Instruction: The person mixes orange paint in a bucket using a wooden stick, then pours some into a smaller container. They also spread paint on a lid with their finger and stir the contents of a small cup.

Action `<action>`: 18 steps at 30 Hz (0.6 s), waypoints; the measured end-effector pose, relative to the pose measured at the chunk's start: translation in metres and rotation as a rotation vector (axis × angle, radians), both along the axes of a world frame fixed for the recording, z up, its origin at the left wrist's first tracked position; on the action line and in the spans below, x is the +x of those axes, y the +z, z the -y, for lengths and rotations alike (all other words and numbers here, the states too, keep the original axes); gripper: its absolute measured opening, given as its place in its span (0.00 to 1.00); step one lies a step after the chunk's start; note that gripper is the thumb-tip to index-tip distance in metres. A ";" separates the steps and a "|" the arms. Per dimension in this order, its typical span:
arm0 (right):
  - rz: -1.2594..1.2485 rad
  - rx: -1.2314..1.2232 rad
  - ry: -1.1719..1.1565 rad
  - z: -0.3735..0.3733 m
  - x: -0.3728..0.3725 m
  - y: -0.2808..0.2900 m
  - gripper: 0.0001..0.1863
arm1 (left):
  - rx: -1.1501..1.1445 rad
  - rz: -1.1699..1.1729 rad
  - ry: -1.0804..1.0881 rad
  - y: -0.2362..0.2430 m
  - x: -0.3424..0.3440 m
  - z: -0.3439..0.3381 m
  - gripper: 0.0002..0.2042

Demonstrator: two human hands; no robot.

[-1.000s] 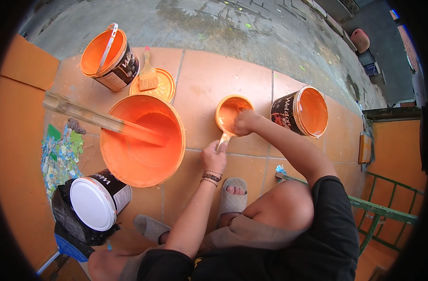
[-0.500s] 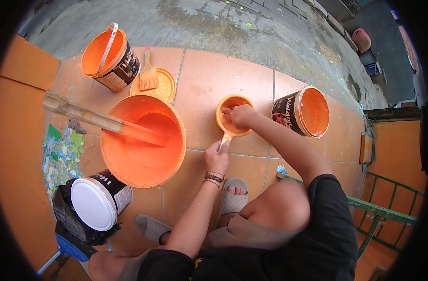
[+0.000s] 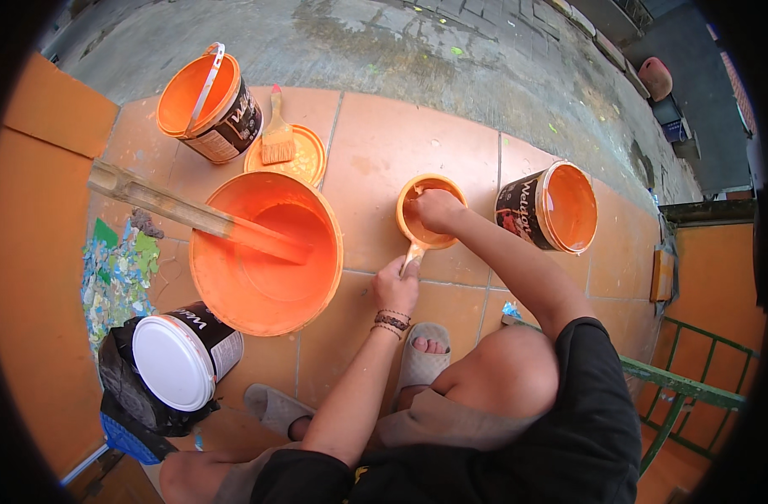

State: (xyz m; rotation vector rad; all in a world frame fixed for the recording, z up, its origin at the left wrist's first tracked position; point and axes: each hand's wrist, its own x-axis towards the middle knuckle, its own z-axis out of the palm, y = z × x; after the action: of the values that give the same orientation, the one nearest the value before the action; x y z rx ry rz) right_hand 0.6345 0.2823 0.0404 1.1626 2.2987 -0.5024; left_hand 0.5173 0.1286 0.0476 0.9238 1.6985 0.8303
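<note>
My left hand (image 3: pixel 396 286) grips the handle of an orange water dipper (image 3: pixel 424 238), holding it on or just over the tiles. My right hand (image 3: pixel 439 212) reaches down into the dipper's bowl with its fingers curled. What those fingers hold, if anything, is mostly hidden; a small tan bit shows beside them. Left of the dipper stands a large bucket (image 3: pixel 228 296) with orange paint inside. A long paint-coated wooden stick (image 3: pixel 178 206) leans across its rim. To the right is an open paint pail (image 3: pixel 523 208) coated orange inside.
Behind the large bucket are another open pail (image 3: pixel 224 134) and a paint-smeared lid (image 3: pixel 309 154) with a flat brush (image 3: pixel 278 143) on it. A white-lidded pail (image 3: pixel 174 363) stands near left, by paint flakes (image 3: pixel 119 281). A green metal railing (image 3: pixel 686 382) is at right.
My right hand has shifted slightly within the dipper, and the tan bit by its fingers shows less. The left hand keeps its grip. The whole view has moved a little.
</note>
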 end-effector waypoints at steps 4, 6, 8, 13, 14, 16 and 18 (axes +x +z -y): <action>0.124 0.042 0.013 0.013 0.008 -0.011 0.14 | 0.034 0.033 0.043 -0.012 0.005 0.004 0.12; 0.240 -0.037 0.025 0.016 0.004 -0.002 0.13 | 0.020 0.020 0.045 -0.009 0.005 0.004 0.12; 0.303 -0.150 0.045 0.016 0.005 0.006 0.12 | -0.019 -0.011 0.020 0.003 0.005 0.002 0.12; -0.127 -0.229 -0.183 0.006 0.001 0.002 0.12 | 0.006 -0.029 0.002 0.002 0.005 0.003 0.12; -0.281 -0.235 -0.344 0.004 0.003 0.001 0.12 | -0.019 -0.003 0.001 0.004 0.004 0.002 0.12; -0.367 -0.011 -0.417 0.000 0.017 -0.016 0.12 | -0.004 -0.024 -0.018 0.006 0.004 0.000 0.12; -0.231 0.127 -0.396 -0.004 0.024 -0.022 0.12 | 0.008 -0.031 -0.024 0.005 0.005 0.001 0.12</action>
State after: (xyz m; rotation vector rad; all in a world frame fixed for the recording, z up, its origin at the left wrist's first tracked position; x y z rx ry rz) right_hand 0.6582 0.2868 0.0182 1.7186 2.3207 -0.6715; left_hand 0.5219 0.1276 0.0524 0.9649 1.7090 0.8110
